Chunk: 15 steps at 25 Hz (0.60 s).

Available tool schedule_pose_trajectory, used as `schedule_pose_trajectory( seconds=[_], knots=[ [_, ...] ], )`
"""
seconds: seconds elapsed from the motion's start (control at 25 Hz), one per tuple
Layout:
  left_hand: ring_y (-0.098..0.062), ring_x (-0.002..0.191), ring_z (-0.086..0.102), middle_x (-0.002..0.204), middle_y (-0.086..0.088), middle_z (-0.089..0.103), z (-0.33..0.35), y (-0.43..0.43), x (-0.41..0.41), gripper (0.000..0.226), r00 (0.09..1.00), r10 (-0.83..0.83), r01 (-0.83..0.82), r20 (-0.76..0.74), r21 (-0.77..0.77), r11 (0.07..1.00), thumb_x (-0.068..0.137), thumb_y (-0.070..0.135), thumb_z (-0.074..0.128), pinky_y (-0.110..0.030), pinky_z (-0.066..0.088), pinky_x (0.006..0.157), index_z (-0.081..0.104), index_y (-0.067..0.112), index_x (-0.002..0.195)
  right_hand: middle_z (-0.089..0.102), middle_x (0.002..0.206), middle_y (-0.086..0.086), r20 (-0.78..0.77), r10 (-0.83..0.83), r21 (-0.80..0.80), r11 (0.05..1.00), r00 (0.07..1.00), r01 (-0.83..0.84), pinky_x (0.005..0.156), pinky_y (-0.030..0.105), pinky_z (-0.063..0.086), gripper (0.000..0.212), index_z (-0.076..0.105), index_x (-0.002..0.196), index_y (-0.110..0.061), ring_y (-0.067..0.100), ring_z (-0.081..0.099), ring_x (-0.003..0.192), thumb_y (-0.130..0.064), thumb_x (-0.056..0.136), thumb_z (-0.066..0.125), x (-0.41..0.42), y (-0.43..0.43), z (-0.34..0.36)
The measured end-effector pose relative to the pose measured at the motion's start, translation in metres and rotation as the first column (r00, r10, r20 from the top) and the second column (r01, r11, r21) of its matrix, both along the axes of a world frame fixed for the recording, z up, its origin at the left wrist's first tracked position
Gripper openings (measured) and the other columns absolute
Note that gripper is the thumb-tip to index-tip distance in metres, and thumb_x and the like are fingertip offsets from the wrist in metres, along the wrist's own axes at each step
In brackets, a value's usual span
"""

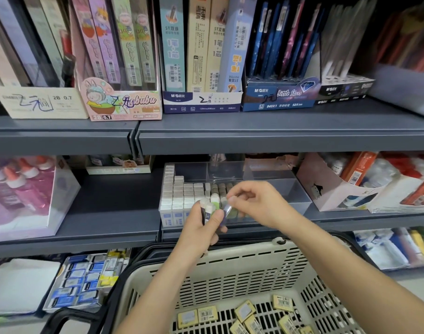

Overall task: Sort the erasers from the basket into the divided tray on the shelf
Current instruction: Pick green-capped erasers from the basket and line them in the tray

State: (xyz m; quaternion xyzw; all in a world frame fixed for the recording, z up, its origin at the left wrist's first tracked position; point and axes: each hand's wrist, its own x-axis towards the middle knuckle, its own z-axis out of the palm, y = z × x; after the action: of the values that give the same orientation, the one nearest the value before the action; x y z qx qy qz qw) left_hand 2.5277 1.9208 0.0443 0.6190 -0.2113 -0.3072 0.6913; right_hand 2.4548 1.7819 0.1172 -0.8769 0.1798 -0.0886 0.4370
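One: Several yellow-wrapped erasers [207, 314] lie loose on the floor of the basket [230, 266], nearest to us. So the job isn't finished?

Two: No. I judge it about midway. Everything in the basket is yet to be sorted, and the bottom edge of the view cuts off part of the basket floor, so there may be more.

One: And the hands, just past the basket's far rim?

Two: The left hand [199, 230] is curled round a small bunch of erasers [209, 209], white and pale green with dark sleeves, held upright in front of the tray. The right hand [256, 203] pinches a single eraser [227, 209] between thumb and fingertips, its other fingers loosely bent. That eraser is just beside the bunch, over the tray's front edge. Whether the two touch, I cannot tell.

One: What does the tray hold?

Two: The divided tray [297, 191] sits on the middle shelf [109, 213]. Its left compartment is packed with rows of white erasers [179, 196] standing on end. The next one holds greyish erasers [222, 189], its front partly hidden by the hands. The right compartment and the back ones look bare, though the clear walls make that hard to confirm.

One: And beyond?

Two: Pencil boxes [201, 68] on the shelf above have no part in this.
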Motion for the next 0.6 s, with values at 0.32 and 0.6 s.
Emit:
schedule_pose_trajectory(
  seconds=[0.32, 0.6],
  knots=[
    [-0.005, 0.059, 0.056, 0.074, 0.005, 0.063, -0.006, 0.001, 0.004, 0.013, 1.0, 0.008, -0.008, 0.011, 0.052, 0.999, 0.094, 0.025, 0.054, -0.019, 0.035, 0.046, 0.049, 0.013, 0.096, 0.066, 0.082, -0.001, -0.028, -0.232, -0.495, 0.848, 0.972, 0.188, 0.071, 0.019, 0.044, 0.011, 0.069, 0.094, -0.019, 0.017, 0.063, 0.08, -0.015, 0.087, 0.061, 0.009, -0.069, 0.017],
    [-0.004, 0.061, 0.058, 0.077, 0.003, 0.063, -0.006, 0.001, 0.004, 0.01, 1.0, 0.007, -0.006, -0.018, 0.059, 0.998, 0.094, 0.023, 0.054, -0.018, 0.035, 0.046, 0.05, 0.014, 0.097, 0.066, 0.109, -0.004, -0.29, -0.126, -0.564, 0.824, 0.949, -0.063, 0.082, 0.035, 0.052, 0.027, 0.065, 0.101, -0.029, 0.02, 0.058, 0.091, -0.011, 0.09, 0.047, 0.033, -0.069, -0.014]
  ],
)
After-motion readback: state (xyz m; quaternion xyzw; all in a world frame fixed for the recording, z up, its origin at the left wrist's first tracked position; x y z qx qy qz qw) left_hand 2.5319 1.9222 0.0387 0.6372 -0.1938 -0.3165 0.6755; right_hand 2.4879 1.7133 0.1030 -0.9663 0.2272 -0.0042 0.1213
